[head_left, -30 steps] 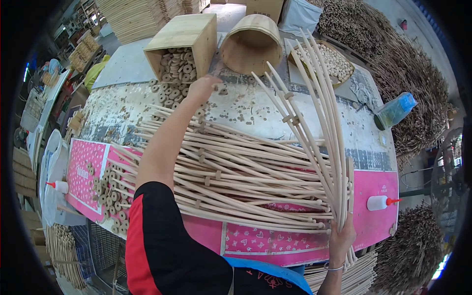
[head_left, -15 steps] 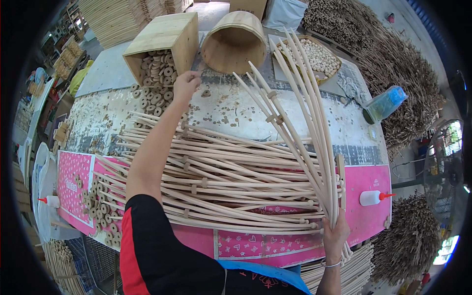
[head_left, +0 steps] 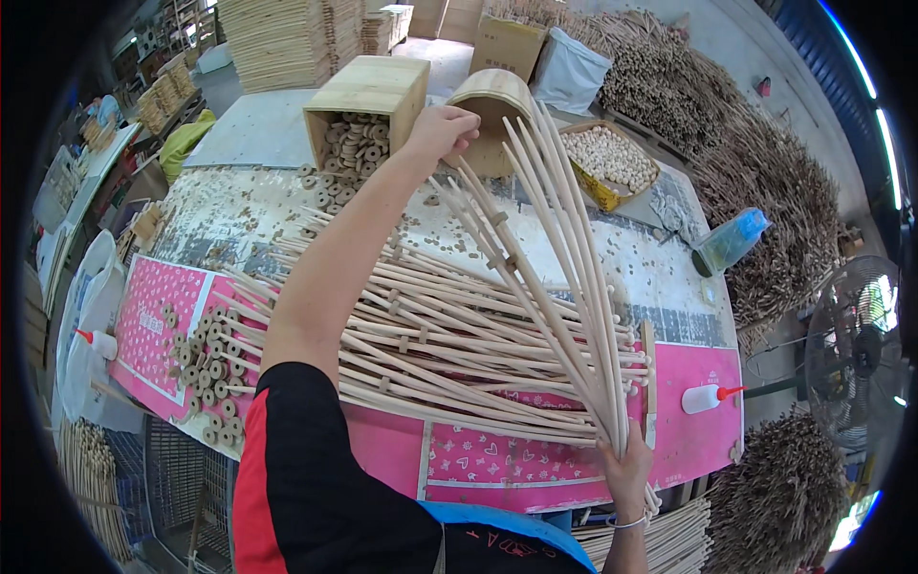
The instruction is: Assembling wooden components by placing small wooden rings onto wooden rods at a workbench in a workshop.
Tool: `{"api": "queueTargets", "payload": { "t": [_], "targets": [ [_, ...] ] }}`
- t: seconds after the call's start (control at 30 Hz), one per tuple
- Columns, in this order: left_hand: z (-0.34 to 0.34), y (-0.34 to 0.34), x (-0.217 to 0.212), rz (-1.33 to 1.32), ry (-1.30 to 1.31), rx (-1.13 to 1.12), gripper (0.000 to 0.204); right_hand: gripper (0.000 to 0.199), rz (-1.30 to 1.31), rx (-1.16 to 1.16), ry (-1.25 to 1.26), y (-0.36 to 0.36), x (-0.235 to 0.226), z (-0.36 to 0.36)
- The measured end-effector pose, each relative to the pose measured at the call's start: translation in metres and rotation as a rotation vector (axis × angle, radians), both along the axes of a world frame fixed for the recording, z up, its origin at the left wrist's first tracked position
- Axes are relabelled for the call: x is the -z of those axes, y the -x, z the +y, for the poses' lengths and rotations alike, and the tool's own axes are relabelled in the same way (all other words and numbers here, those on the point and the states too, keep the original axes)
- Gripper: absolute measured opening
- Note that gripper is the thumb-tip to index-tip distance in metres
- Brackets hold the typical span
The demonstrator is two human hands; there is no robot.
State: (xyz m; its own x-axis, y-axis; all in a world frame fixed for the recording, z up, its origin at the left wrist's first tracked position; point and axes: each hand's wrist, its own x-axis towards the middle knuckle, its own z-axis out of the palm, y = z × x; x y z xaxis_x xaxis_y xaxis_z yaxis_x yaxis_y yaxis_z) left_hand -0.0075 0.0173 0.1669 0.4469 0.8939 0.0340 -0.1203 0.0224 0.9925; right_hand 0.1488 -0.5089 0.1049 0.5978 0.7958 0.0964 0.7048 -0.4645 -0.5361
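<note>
My right hand (head_left: pixel 626 469) is closed around the lower ends of a fanned bundle of pale wooden rods (head_left: pixel 583 287), which slant up and away over the table. Two rods at the bundle's left carry small wooden rings (head_left: pixel 504 260) partway along. At the bundle's far left tips, before a round wooden bucket (head_left: pixel 516 96), is my left hand (head_left: pixel 442 132), its fingers pinched together. Whatever it holds is hidden. Many more rods (head_left: pixel 449 325) lie crosswise on the table, some with rings on them. Wooden rings (head_left: pixel 359 143) fill a square wooden box (head_left: pixel 406 96) lying on its side.
Loose rings (head_left: pixel 206 359) lie at the near left. White glue bottles with red tips (head_left: pixel 703 398) (head_left: pixel 100 344) stand at both sides. A basket of small pale beads (head_left: pixel 612 158) and a blue-topped bottle (head_left: pixel 732 244) are at the right. A fan (head_left: pixel 861 354) stands beyond the table.
My left hand has moved right, from beside the square box to the rod tips before the round bucket. My right hand keeps its grip on the bundle. The view has shifted slightly.
</note>
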Motion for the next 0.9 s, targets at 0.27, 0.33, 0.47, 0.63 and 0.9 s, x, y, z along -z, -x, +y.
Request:
{"api": "queueTargets", "payload": {
  "t": [0.27,0.33,0.47,0.63,0.9],
  "targets": [
    [0.002,0.011,0.007,0.297,-0.228,0.053,0.018,0.041,0.099,-0.069,-0.002,0.013,0.003,-0.021],
    [-0.007,0.015,0.005,0.221,-0.206,0.096,0.019,0.043,0.082,-0.074,0.013,0.014,0.005,-0.023],
    [-0.009,0.024,0.006,0.201,-0.178,0.093,0.022,0.040,0.089,-0.070,0.031,0.017,0.009,-0.027],
    [-0.022,0.028,-0.002,0.185,-0.135,0.098,0.023,0.038,0.117,-0.086,0.012,0.018,0.014,-0.033],
    [-0.027,0.032,-0.001,0.203,-0.221,0.085,0.024,0.041,0.113,-0.089,0.003,0.022,0.015,-0.036]
  ]
}}
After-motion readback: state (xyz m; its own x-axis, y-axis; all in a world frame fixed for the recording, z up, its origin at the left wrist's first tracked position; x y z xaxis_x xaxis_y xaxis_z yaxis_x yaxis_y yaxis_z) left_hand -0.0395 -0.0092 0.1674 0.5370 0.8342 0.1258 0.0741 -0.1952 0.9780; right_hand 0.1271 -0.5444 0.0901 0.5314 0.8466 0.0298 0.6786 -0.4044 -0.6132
